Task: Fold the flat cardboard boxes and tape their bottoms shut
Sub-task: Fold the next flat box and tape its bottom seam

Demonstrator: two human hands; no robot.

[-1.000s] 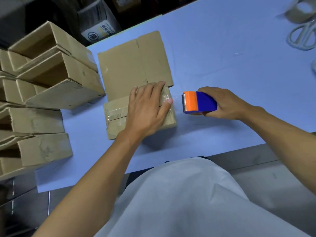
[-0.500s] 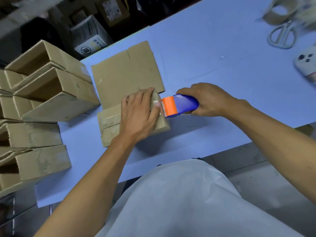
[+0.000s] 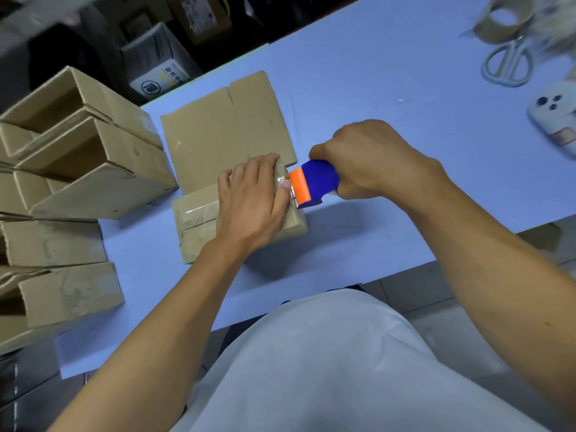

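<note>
A small folded cardboard box (image 3: 196, 224) lies on the blue table (image 3: 389, 120) with clear tape over its upturned flaps. My left hand (image 3: 252, 201) presses flat on top of it, fingers reaching its right end. My right hand (image 3: 371, 160) grips a blue and orange tape dispenser (image 3: 311, 185), whose orange front touches the box's right end beside my left fingertips. A flat cardboard blank (image 3: 224, 132) lies just behind the box.
Several folded open boxes (image 3: 81, 173) are stacked on their sides at the left. Scissors (image 3: 506, 65), a roll of tape (image 3: 501, 21) and a phone (image 3: 556, 120) lie at the far right. The table's near edge runs close to my body.
My right hand has brought the tape dispenser leftward from the bare table until it meets the box's right end. My left hand has stayed pressed on the box.
</note>
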